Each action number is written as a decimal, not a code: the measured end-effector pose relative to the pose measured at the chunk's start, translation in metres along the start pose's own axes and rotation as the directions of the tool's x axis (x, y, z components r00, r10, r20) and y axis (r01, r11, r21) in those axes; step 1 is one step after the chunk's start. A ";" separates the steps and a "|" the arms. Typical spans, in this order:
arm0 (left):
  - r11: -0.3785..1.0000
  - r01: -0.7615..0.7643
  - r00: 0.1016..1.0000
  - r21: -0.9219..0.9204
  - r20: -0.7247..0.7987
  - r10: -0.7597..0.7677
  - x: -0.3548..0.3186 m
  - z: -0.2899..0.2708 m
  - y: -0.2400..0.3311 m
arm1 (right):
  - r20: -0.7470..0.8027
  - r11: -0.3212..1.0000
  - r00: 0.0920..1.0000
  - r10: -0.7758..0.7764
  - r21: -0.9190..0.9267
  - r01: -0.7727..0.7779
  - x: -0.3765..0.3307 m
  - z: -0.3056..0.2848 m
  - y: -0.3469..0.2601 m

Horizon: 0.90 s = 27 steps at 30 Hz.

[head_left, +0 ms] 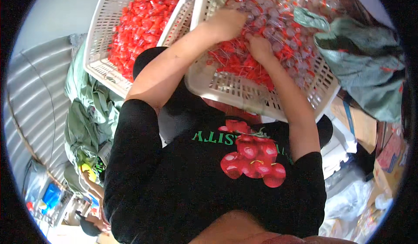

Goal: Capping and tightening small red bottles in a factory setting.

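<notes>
Both of my hands are over a white plastic basket [204, 85] filled with small plastic pieces. My left hand [228, 25] is closed, knuckles up, above the clear pieces; its fingertips are hidden. Just to its right and nearer me, my right hand [260, 49] has its fingers pinched together. What either hand holds is too small to make out. Red pieces with thin stems [244, 65] lie in the near part of the basket. Clear round pieces with red parts [283, 22] fill the far and right part.
A second white basket [98, 39] with red pieces [143, 26] stands at the left. Green sacks [361, 56] slump against the right side; more green sacking [89, 109] hangs left. Cardboard [363, 124] and clear bags [352, 200] lie right. Another person's arm [93, 185] shows lower left.
</notes>
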<state>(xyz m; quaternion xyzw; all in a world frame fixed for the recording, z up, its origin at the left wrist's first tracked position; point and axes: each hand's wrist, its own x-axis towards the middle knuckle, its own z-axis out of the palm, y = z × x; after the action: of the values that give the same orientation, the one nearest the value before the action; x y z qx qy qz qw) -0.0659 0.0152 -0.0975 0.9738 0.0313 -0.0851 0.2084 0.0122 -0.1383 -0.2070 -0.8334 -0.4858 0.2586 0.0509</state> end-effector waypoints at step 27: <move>0.884 0.164 0.940 -0.438 -0.203 -0.275 -0.071 0.077 0.106 | -0.082 0.386 0.951 0.298 0.921 -0.041 -0.107 -0.054 -0.009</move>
<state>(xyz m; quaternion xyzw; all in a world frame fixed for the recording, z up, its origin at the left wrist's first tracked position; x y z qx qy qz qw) -0.1369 -0.1150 -0.1118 0.8999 0.1864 0.0284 0.3933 -0.0111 -0.2145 -0.1165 -0.7396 -0.1679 0.3846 0.5262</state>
